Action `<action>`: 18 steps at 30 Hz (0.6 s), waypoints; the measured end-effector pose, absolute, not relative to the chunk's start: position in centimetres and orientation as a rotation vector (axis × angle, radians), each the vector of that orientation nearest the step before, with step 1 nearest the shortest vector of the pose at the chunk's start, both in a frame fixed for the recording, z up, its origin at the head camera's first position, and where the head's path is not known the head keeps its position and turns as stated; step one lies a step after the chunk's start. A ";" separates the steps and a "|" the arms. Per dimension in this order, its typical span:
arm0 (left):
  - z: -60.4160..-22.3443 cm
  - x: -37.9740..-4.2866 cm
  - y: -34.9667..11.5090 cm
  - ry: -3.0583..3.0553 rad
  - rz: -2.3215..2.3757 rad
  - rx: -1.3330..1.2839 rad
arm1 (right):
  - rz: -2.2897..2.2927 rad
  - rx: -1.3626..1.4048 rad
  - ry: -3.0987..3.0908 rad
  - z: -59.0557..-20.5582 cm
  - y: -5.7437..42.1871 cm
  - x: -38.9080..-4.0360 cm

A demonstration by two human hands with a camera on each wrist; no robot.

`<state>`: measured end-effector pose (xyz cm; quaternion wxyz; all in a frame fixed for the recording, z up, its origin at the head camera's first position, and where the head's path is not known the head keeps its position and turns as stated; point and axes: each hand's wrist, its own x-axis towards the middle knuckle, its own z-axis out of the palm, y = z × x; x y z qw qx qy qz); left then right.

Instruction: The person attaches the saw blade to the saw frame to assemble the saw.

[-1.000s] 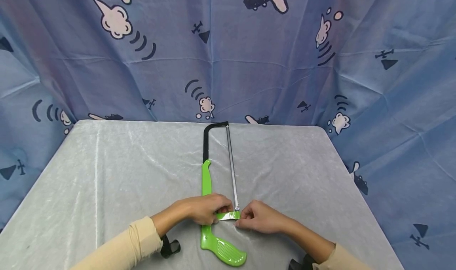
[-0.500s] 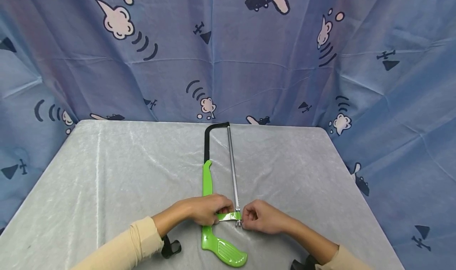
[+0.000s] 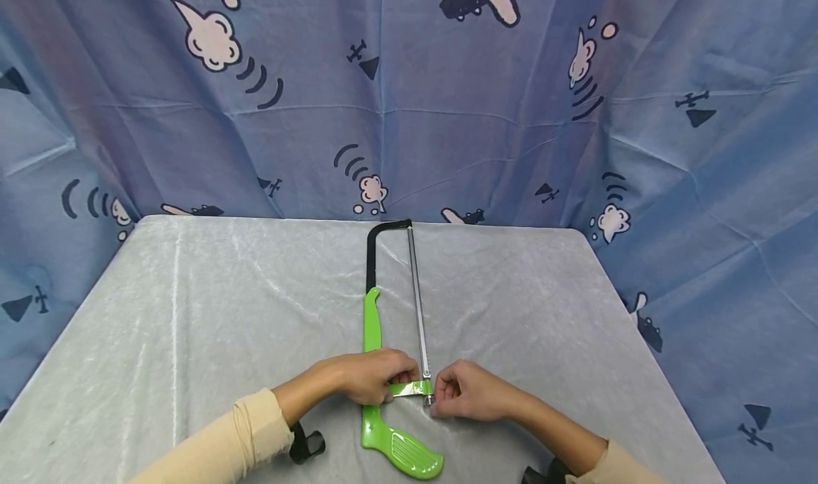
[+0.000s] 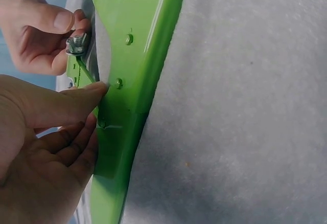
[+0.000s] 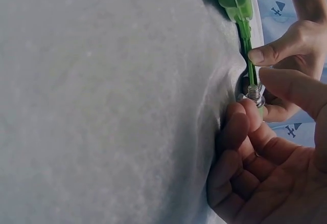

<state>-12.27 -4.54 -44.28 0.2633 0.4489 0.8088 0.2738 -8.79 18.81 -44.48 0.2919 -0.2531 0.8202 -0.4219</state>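
Observation:
A hacksaw (image 3: 409, 454) with a green handle and a black front frame (image 3: 371, 260) lies on the grey cloth. Its blade (image 3: 417, 299) runs along the right side, up to the green cross arm (image 3: 409, 388). My left hand (image 3: 371, 374) pinches that arm between thumb and fingers. At the arm's end a metal wing nut (image 4: 76, 45) sits on a threaded bolt (image 5: 253, 92). My right hand (image 3: 471, 390) has its curled fingers and thumb around the wing nut, fingertips right at it. Part of the nut is hidden by fingers in the right wrist view.
Grey velvety cloth (image 3: 255, 292) covers the table under the saw. Behind and at both sides hangs a blue printed curtain (image 3: 422, 143). Black wrist straps (image 3: 307, 445) show below the sleeves.
My right hand's fingers shift slightly at the wing nut, and the nut's wings have turned, showing at a different angle. The left hand and the saw stay nearly in place.

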 end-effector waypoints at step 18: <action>-44.1 -12.3 -4.5 2.182 0.741 1.245 | -0.989 -0.625 2.350 -44.5 17.9 -8.7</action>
